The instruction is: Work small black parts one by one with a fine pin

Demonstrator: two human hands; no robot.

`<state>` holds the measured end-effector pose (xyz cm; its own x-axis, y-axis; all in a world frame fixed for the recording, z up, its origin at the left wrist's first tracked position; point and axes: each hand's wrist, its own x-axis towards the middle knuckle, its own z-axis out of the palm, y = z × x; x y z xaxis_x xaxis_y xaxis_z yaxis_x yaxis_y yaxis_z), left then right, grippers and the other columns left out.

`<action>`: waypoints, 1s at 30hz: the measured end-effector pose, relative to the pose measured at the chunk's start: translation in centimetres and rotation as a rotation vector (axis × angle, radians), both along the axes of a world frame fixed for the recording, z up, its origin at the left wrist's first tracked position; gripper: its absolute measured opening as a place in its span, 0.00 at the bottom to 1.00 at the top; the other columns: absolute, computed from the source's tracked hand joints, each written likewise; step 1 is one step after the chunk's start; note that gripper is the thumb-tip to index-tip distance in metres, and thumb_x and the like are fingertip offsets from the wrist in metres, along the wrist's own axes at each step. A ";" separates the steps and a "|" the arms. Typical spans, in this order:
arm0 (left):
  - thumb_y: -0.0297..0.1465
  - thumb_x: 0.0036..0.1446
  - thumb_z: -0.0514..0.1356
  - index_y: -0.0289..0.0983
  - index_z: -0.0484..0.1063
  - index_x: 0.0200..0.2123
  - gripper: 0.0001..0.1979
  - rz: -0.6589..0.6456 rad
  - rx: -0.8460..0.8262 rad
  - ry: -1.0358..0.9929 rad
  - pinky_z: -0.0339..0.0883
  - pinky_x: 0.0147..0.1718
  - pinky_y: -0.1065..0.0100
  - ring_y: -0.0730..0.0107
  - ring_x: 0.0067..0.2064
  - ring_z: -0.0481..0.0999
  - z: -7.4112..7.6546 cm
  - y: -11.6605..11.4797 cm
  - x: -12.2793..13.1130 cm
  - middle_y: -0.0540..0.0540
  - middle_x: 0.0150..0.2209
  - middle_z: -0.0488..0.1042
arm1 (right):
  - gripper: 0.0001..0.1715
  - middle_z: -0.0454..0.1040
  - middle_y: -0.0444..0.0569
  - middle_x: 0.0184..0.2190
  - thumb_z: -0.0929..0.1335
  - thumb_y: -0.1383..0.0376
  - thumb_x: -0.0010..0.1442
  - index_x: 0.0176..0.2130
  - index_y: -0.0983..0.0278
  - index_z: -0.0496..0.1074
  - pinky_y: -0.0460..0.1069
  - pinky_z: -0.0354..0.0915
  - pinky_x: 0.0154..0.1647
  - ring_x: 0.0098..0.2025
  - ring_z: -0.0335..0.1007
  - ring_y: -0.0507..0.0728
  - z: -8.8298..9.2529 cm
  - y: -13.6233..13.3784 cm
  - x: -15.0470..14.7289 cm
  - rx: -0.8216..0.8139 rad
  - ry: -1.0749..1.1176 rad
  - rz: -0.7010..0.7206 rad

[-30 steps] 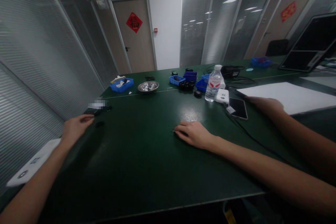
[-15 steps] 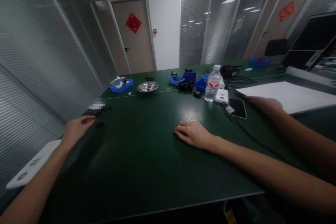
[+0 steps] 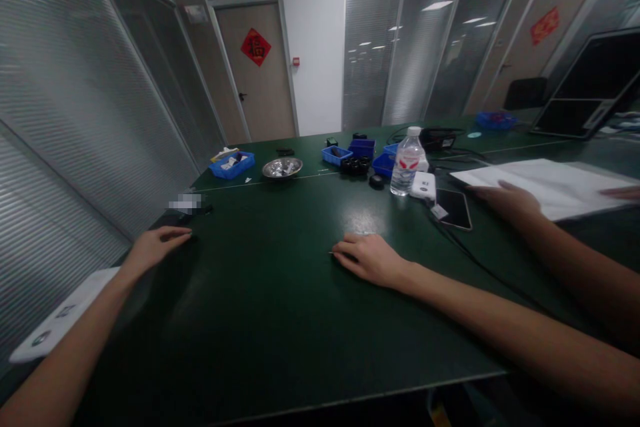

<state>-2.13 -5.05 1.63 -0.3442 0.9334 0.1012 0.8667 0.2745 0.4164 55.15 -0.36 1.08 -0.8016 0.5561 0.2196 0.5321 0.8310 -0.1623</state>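
At the left of the green table, my left hand (image 3: 153,250) reaches out with thumb and fingertips pinched together; whatever lies between them is too small and dark to make out. Dark small items (image 3: 200,209) sit just beyond those fingers. My right hand (image 3: 369,259) rests on the tabletop near the middle, fingers curled closed. From its fingertips a thin, pale pointed piece (image 3: 331,253) sticks out; the rest of it is hidden in the hand.
Farther back stand a metal bowl (image 3: 283,169), a blue tray (image 3: 233,165), blue bins (image 3: 337,155) and a water bottle (image 3: 407,161). A phone (image 3: 453,208) and cable lie right. Another person's hand (image 3: 507,200) touches white paper (image 3: 540,177). A white device (image 3: 60,320) is lower left.
My left hand has shifted slightly right and nearer, over the spot where a small round black thing lay. My right hand stays put. The other person's paper has moved, and a second hand shows there.
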 end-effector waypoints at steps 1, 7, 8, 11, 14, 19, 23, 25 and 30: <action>0.54 0.55 0.62 0.40 0.81 0.50 0.29 -0.004 -0.017 0.000 0.70 0.47 0.60 0.51 0.50 0.79 -0.2 0.1 -0.2 0.40 0.55 0.79 | 0.20 0.75 0.51 0.43 0.61 0.58 0.74 0.55 0.61 0.75 0.46 0.63 0.34 0.35 0.72 0.53 0.0 0.0 0.0 -0.004 0.002 0.002; 0.54 0.57 0.61 0.41 0.80 0.52 0.29 -0.013 -0.034 0.011 0.70 0.49 0.59 0.49 0.53 0.77 -1.0 0.5 -1.3 0.40 0.57 0.77 | 0.19 0.75 0.51 0.43 0.61 0.58 0.74 0.55 0.61 0.75 0.47 0.63 0.35 0.37 0.73 0.53 -0.1 0.1 0.1 -0.008 0.005 0.013; 0.54 0.57 0.60 0.40 0.80 0.53 0.29 -0.021 -0.032 0.012 0.70 0.49 0.59 0.50 0.52 0.77 -1.1 0.5 -1.4 0.40 0.57 0.77 | 0.19 0.75 0.51 0.43 0.61 0.58 0.74 0.55 0.61 0.75 0.47 0.64 0.35 0.37 0.73 0.53 -0.1 0.1 0.1 -0.010 0.003 0.015; 0.54 0.58 0.60 0.40 0.79 0.54 0.30 -0.039 -0.055 0.002 0.70 0.49 0.59 0.50 0.52 0.78 -1.3 0.4 -1.7 0.40 0.58 0.76 | 0.19 0.75 0.51 0.43 0.61 0.58 0.74 0.54 0.61 0.75 0.47 0.64 0.35 0.37 0.73 0.53 0.0 0.0 0.1 -0.009 0.006 0.011; 0.54 0.59 0.59 0.40 0.78 0.55 0.30 -0.050 -0.080 -0.002 0.70 0.50 0.58 0.49 0.54 0.77 -1.5 0.4 -1.7 0.40 0.58 0.76 | 0.19 0.75 0.52 0.44 0.61 0.58 0.74 0.54 0.61 0.75 0.47 0.64 0.35 0.37 0.73 0.54 0.0 0.0 0.1 -0.012 0.013 0.010; 0.54 0.58 0.59 0.41 0.79 0.54 0.29 -0.046 -0.074 0.006 0.69 0.50 0.59 0.50 0.52 0.78 -1.4 0.3 -1.5 0.41 0.57 0.77 | 0.19 0.75 0.51 0.44 0.61 0.58 0.74 0.55 0.61 0.75 0.47 0.64 0.35 0.37 0.73 0.54 0.0 0.0 0.0 -0.015 0.013 0.010; 0.53 0.57 0.60 0.42 0.79 0.55 0.29 0.028 -0.123 -0.033 0.69 0.45 0.61 0.54 0.44 0.81 -1.0 0.3 -1.3 0.42 0.50 0.81 | 0.19 0.75 0.51 0.43 0.61 0.58 0.74 0.54 0.61 0.75 0.47 0.64 0.34 0.36 0.73 0.54 0.1 -0.1 0.0 -0.016 0.007 0.010; 0.51 0.56 0.62 0.41 0.80 0.53 0.28 0.069 -0.118 -0.057 0.69 0.45 0.61 0.54 0.45 0.81 -0.8 0.3 -1.2 0.42 0.48 0.82 | 0.19 0.75 0.51 0.43 0.61 0.58 0.74 0.54 0.61 0.75 0.47 0.64 0.35 0.37 0.73 0.54 0.2 -0.1 0.0 -0.021 0.010 0.012; 0.51 0.52 0.66 0.39 0.82 0.49 0.27 0.077 -0.080 -0.098 0.70 0.47 0.60 0.54 0.45 0.81 -0.7 0.3 -0.8 0.40 0.49 0.82 | 0.19 0.75 0.51 0.43 0.61 0.58 0.74 0.55 0.61 0.75 0.46 0.64 0.35 0.36 0.73 0.53 0.0 0.0 0.1 -0.017 0.015 0.007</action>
